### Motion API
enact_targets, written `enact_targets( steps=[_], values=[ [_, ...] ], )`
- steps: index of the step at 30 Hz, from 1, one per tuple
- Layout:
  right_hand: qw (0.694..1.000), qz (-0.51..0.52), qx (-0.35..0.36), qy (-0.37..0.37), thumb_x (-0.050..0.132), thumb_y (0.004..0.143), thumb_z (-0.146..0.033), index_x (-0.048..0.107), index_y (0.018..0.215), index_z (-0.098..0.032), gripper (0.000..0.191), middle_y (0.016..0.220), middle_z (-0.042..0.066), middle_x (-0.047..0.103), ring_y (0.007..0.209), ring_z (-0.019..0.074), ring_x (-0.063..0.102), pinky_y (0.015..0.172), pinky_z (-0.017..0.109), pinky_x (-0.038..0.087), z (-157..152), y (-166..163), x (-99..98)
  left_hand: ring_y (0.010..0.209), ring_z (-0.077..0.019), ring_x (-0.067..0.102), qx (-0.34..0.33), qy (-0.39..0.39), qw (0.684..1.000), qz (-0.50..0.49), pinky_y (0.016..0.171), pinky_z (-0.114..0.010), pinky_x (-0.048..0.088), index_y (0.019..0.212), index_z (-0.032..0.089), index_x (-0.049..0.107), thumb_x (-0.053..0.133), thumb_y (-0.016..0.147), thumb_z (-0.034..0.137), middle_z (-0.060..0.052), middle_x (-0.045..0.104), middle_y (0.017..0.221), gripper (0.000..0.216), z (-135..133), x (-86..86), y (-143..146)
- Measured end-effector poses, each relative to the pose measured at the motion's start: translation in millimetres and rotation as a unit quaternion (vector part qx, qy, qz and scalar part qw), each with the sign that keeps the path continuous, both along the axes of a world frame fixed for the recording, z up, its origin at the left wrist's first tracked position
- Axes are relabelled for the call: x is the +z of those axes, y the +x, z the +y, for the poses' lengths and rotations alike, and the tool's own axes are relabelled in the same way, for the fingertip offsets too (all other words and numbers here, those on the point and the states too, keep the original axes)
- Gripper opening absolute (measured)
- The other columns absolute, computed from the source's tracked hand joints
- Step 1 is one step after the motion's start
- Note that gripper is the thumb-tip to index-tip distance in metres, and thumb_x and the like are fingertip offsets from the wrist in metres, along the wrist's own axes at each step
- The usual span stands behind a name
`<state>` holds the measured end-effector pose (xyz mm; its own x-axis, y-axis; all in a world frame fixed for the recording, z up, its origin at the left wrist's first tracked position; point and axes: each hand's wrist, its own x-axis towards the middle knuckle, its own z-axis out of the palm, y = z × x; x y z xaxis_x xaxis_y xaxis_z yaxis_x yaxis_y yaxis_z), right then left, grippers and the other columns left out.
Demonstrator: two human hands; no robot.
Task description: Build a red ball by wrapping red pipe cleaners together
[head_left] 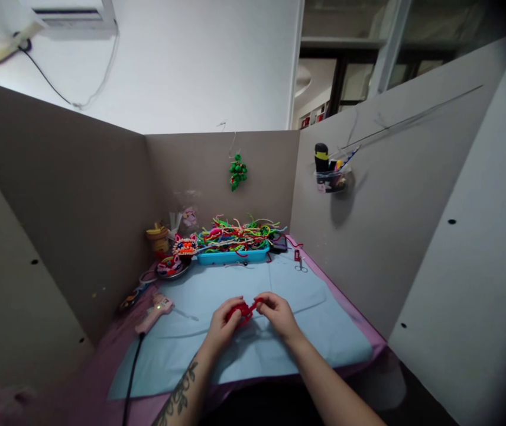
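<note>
My left hand [225,322] is closed around a small red piece [243,312] that looks like bent, fuzzy craft stem; its exact shape is partly hidden by the fingers. A short red strand [256,303] runs from it to my right hand [276,313], pinched between thumb and fingertips. Both hands hover close together over the middle of the light blue cloth [288,284]. To the left on the cloth lies a pink glue gun [155,313] with a small lit light and a black cord.
A blue tray [230,258] heaped with colourful stems stands at the back. Beside it are a metal bowl [174,272], an orange craft face [185,245] and a yellow cup [158,241]. Small scissors [301,267] lie back right. Grey partitions [350,248] enclose the table.
</note>
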<state>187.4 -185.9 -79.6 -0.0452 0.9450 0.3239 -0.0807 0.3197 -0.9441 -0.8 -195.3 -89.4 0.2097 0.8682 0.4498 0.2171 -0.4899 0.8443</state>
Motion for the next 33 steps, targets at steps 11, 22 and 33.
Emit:
enact_targets(
  steps=[11, 22, 33],
  values=[
    [0.987, -0.152, -0.015, 0.044, 0.068, 0.074, -0.035, 0.070, 0.068, -0.022, 0.015, 0.118, 0.010, 0.064, 0.115, 0.0274, 0.053, 0.103, 0.045, 0.033, -8.9, 4.1, 4.1, 0.112, -0.0253, 0.058, -0.004, 0.013, 1.000, -0.002, 0.099, -0.040, 0.042, 0.108, 0.020, 0.068, 0.050, 0.089, 0.039, -0.013, 0.065, 0.121, 0.033, 1.7, -2.2, -2.0],
    [0.978, -0.194, -0.021, 0.067, 0.052, 0.085, -0.044, 0.073, 0.072, -0.019, 0.036, 0.091, 0.009, 0.060, 0.093, 0.0232, 0.057, 0.088, 0.037, 0.044, -11.2, -7.1, 3.9, 0.110, -0.0257, 0.060, -0.007, -0.011, 1.000, -0.006, 0.098, -0.040, 0.043, 0.108, 0.019, 0.068, 0.049, 0.088, 0.046, -0.012, 0.067, 0.118, 0.038, 1.3, -0.3, -1.5],
    [0.997, -0.055, -0.040, 0.048, 0.064, 0.078, -0.034, 0.066, 0.093, -0.020, 0.020, 0.083, 0.004, 0.067, 0.080, 0.0202, 0.062, 0.077, 0.032, 0.049, -20.0, -12.7, -0.5, 0.110, -0.0262, 0.059, -0.018, -0.026, 0.999, -0.009, 0.099, -0.041, 0.042, 0.110, 0.019, 0.068, 0.050, 0.088, 0.045, -0.012, 0.066, 0.118, 0.038, -1.1, 0.8, -0.6]
  ],
)
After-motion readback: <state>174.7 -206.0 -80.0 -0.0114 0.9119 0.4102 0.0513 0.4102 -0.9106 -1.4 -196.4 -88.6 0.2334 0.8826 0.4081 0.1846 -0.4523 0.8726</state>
